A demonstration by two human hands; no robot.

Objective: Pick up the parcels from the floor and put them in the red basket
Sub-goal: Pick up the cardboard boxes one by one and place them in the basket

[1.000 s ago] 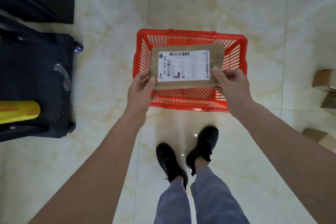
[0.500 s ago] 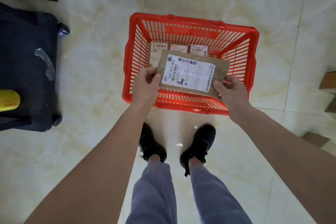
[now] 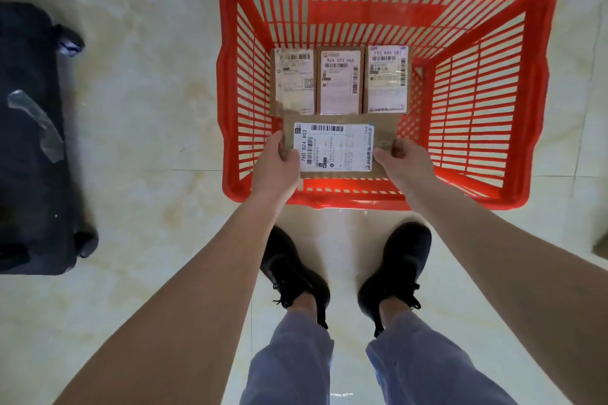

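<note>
The red basket [image 3: 477, 128] stands on the pale tiled floor just in front of my feet. Three brown parcels with white labels lie side by side on its bottom: left parcel [image 3: 293, 82], middle parcel [image 3: 340, 84], right parcel [image 3: 388, 79]. I hold a flat brown parcel [image 3: 335, 148] with a white shipping label low inside the basket, just in front of those three. My left hand [image 3: 274, 168] grips its left end and my right hand [image 3: 403, 163] grips its right end.
A black wheeled suitcase [image 3: 29, 141] with a strip of tape on it lies at the left. My black shoes [image 3: 296, 270] stand close to the basket's near rim [image 3: 362, 202]. Bare tiled floor surrounds the basket.
I have bent closer over the basket and lowered the parcel from above the rim down inside, level and in front of the three parcels lying there.
</note>
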